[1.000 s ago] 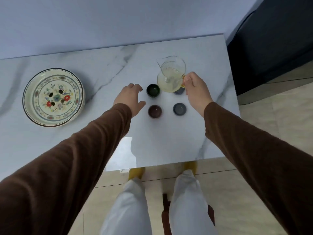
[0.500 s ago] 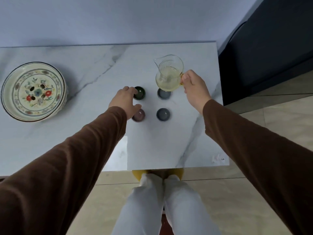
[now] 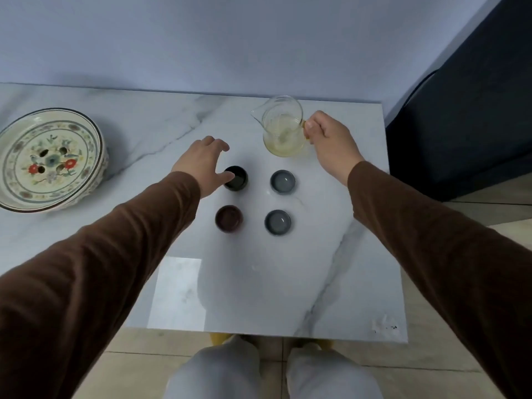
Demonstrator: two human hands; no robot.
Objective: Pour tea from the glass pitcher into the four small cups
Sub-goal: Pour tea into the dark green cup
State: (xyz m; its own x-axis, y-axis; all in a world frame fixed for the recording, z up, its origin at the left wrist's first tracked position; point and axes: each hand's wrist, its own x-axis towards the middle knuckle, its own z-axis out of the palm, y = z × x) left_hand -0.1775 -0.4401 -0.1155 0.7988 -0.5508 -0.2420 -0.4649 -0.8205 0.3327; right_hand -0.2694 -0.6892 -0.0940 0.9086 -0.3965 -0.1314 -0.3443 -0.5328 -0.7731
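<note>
Since the earlier frame, the clear glass pitcher [image 3: 283, 131] is drawn back behind the four small cups, its handle pinched by the right hand [image 3: 331, 142] fingers; the left hand [image 3: 205, 165] fingers are spread loosely, the thumb at the dark green cup [image 3: 236, 177], with nothing held. Pouring is judged not yet begun; next, the spout must be brought over a cup and tilted.

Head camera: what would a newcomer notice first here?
The clear glass pitcher of pale tea, held by the right hand at the table's far side. In front stand four small round cups in a square, the left hand touching the dark one. A floral ceramic plate sits far left.
</note>
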